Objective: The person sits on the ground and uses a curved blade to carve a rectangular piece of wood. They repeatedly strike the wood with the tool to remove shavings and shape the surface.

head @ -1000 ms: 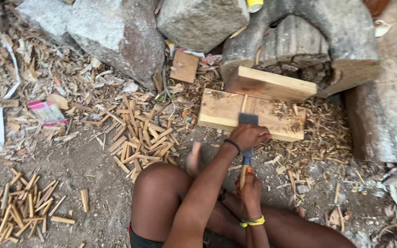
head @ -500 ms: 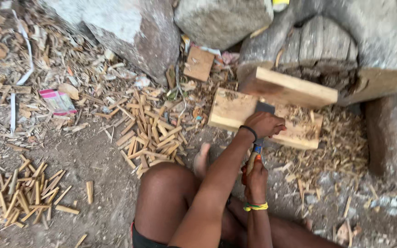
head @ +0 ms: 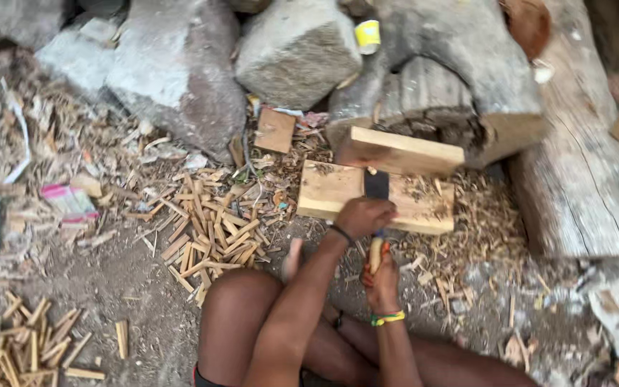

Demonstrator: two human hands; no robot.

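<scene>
Blade [head: 376, 184] | unmoved on board [head: 331, 190] | hands [head: 364, 216] still gripping

Soft, even daylight with faint shadows; edges look perhaps slightly blurred.

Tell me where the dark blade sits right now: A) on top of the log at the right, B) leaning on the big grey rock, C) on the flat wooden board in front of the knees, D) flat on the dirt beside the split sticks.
C: the dark blade stands on the flat wooden board, with the left hand over its top and the right hand gripping the handle below.
</scene>
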